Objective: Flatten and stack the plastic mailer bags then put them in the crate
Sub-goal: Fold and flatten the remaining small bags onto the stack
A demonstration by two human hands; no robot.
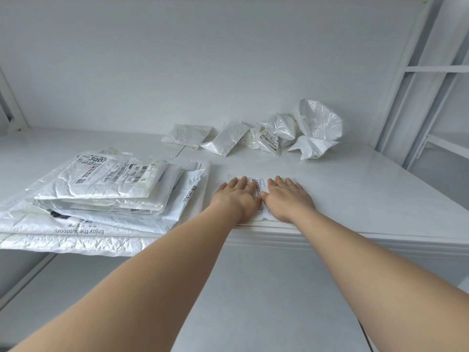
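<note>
A small white mailer bag [259, 185] with a barcode label lies flat near the front edge of the white table [355, 199]. My left hand [236, 199] and my right hand [288, 199] press down on it side by side, palms flat and fingers spread. To the left sits a stack of flattened mailer bags [101, 196], its bottom bags overhanging the table edge. At the back of the table lie several crumpled mailer bags [269, 135], the largest [317, 125] puffed up at the right. No crate is in view.
A white wall stands behind the table. A white metal shelf frame [431, 72] rises at the right. A white cabinet front [253, 288] drops below the table edge.
</note>
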